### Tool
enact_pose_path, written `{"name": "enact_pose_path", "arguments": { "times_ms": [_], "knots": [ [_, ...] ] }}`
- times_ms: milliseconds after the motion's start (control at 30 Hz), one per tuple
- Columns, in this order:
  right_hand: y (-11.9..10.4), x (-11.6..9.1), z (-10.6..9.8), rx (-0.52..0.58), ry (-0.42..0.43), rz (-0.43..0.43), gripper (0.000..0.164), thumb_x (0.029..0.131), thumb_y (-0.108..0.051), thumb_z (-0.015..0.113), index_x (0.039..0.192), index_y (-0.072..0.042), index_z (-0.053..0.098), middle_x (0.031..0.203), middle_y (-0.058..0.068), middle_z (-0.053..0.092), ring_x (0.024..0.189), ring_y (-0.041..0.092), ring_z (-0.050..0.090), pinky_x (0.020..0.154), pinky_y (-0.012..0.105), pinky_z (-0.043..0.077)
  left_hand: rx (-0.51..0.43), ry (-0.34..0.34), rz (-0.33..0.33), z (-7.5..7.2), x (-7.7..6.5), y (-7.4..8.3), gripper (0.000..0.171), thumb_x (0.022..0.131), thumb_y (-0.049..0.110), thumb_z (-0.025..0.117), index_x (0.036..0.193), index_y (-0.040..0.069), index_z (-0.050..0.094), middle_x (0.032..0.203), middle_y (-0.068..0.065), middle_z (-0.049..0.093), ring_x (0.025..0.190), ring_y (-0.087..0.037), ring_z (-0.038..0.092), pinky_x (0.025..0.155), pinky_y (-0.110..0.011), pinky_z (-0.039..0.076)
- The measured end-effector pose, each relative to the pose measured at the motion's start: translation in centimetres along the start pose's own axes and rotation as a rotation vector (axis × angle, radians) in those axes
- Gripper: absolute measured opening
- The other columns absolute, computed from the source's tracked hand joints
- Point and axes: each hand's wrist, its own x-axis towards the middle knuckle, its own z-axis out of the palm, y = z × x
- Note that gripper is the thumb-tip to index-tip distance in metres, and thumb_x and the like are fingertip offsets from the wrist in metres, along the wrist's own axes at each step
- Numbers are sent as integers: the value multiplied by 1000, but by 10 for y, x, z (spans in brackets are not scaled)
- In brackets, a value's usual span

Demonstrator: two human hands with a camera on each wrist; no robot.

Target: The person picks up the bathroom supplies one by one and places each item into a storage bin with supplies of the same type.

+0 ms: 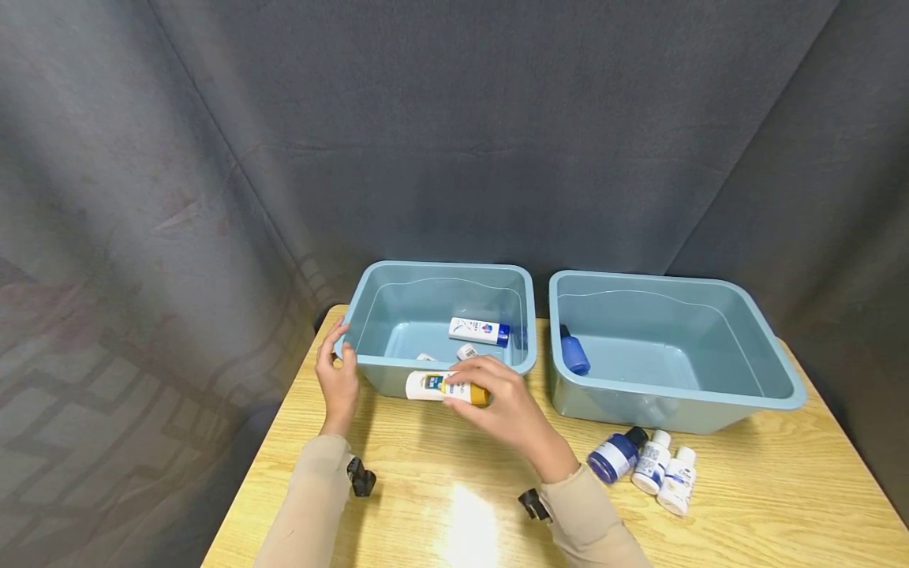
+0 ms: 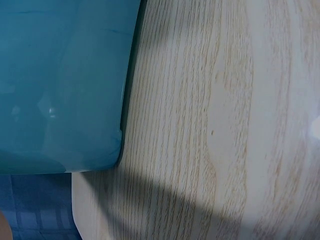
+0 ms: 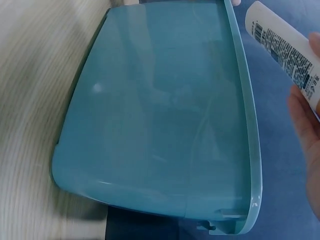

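Note:
My right hand [image 1: 506, 398] grips a white toiletry bottle [image 1: 424, 384] with a gold cap. The bottle lies level in front of the left bin's front rim; its printed back label faces the right wrist view. My left hand [image 1: 338, 386] holds the front-left corner of the left blue bin [image 1: 440, 268], thumb and fingers about the rim. Inside that bin lies a white bottle [image 1: 474, 330] with a blue cap. A smaller white bottle [image 1: 466, 352] is partly hidden behind the front wall, with another white piece beside it.
A second blue bin [image 1: 660, 390] stands to the right, with a blue bottle [image 1: 574, 355] leaning in its left end. Before it on the wooden table [image 1: 412, 489] lie a dark blue bottle [image 1: 613, 459] and two white bottles [image 1: 652, 464]. Grey curtain [image 1: 454, 142] hangs behind.

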Motion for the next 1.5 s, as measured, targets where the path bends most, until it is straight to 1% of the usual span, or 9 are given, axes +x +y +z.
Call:
{"name": "enact_pose_path", "arguments": {
  "times_ms": [267, 433, 533, 667, 800, 833, 1033, 1333, 1500],
  "knots": [
    [4, 3, -5, -21, 19, 17, 27, 73, -8, 86, 97, -7, 74, 108, 8, 70, 103, 25, 65, 92, 34, 52, 0, -2, -5, 0, 0, 0, 34, 91, -8, 46, 120, -12, 62, 138, -20, 56, 129, -38, 45, 82, -29, 30],
    [5, 5, -8, -38, 43, 28, 31, 71, -6, 87, 98, -8, 74, 108, 8, 70, 102, 25, 64, 89, 35, 54, -1, -6, -6, 0, -1, 0, 34, 91, -8, 46, 121, -12, 62, 138, -20, 55, 129, -37, 45, 82, -32, 31],
    [6, 6, -8, -36, 56, 39, 32, 69, -4, 88, 98, -8, 74, 108, 8, 70, 103, 26, 64, 92, 33, 52, -6, -9, -11, 0, -1, -1, 34, 91, -7, 46, 121, -12, 62, 139, -20, 55, 130, -37, 45, 82, -35, 31],
    [9, 7, -8, -41, 79, 41, 33, 67, -3, 89, 97, -6, 74, 107, 9, 70, 102, 27, 65, 94, 33, 51, -10, -7, -12, -1, 0, -8, 35, 91, -7, 47, 122, -10, 63, 139, -17, 56, 131, -34, 46, 82, -34, 31],
    [13, 7, -10, -48, 91, 41, 32, 68, -4, 89, 96, -5, 74, 106, 9, 70, 101, 27, 65, 95, 31, 50, -7, 1, -2, 0, 0, -8, 34, 91, -7, 47, 120, -10, 64, 138, -17, 57, 131, -36, 46, 82, -32, 31],
    [14, 7, -11, -48, 94, 42, 32, 68, -3, 89, 96, -5, 74, 106, 9, 71, 101, 27, 65, 95, 32, 50, -7, -2, -5, 0, -1, -2, 34, 91, -8, 46, 120, -12, 62, 138, -20, 56, 131, -39, 45, 82, -32, 31],
    [22, 7, -15, -45, 103, 65, 29, 70, -3, 87, 96, -5, 74, 104, 10, 70, 100, 26, 64, 96, 25, 47, -12, 0, -10, 0, -1, -2, 34, 91, -8, 46, 120, -12, 62, 138, -21, 56, 131, -40, 45, 81, -24, 30],
    [32, 6, -18, -109, 113, 112, 27, 71, -6, 88, 95, -5, 75, 105, 7, 70, 101, 24, 64, 93, 27, 50, -18, -7, -18, -1, -1, -2, 34, 91, -8, 47, 121, -12, 62, 138, -20, 55, 132, -38, 44, 81, -24, 30],
    [35, 8, -20, -130, 99, 127, 27, 72, -7, 88, 96, -5, 75, 104, 9, 70, 101, 23, 64, 91, 29, 51, -16, -10, -22, 0, 0, -2, 34, 92, -7, 46, 121, -12, 62, 139, -20, 55, 133, -38, 44, 82, -25, 30]
  ]
}}
